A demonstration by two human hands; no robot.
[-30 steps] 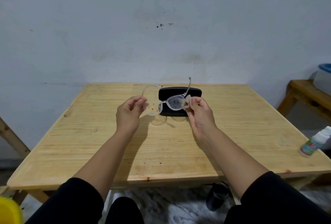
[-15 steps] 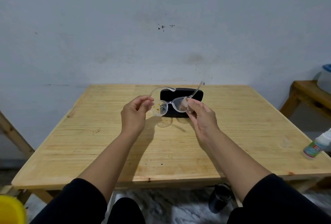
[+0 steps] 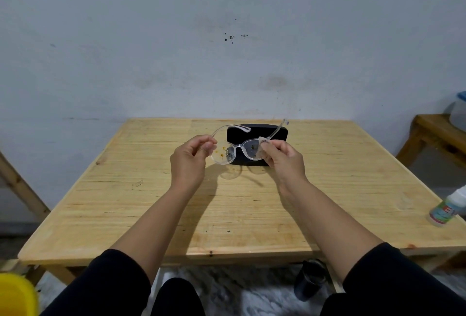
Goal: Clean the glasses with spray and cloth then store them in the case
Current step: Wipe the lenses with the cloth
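Left hand: you are pinching the left end of the glasses [image 3: 233, 150] between thumb and curled fingers of your left hand [image 3: 190, 161], right at the hinge beside the left lens.
Right hand: your right hand [image 3: 283, 158] is gripping the other end, fingers curled round the outer edge of the right lens where the temple begins.
Glasses: you are holding the clear frame in the air above the table [image 3: 151, 204], between both hands, with both temples unfolded and pointing away from you toward the wall [image 3: 227, 38].
Lenses: the left lens is carrying yellowish specks and some dark ones; the right lens is showing dark smudges.
Shadow: the frame is casting a faint outline on the wood just below it.
Case: the black case [image 3: 280, 131] is lying shut on the table directly behind the glasses, near the far edge; from this view the frame is overlapping it, and you cannot tell whether the two are touching.
Spray: the bottle [image 3: 445, 211] is lying on its side at the right edge of the table, well apart from both hands.
Cloth: it is not showing in this view.
Sleeves: you are wearing black sleeves pushed up to the elbows.
Surroundings: a wooden bench [image 3: 433, 131] is standing to the right, and something yellow [image 3: 15, 295] is sitting at the lower left corner.
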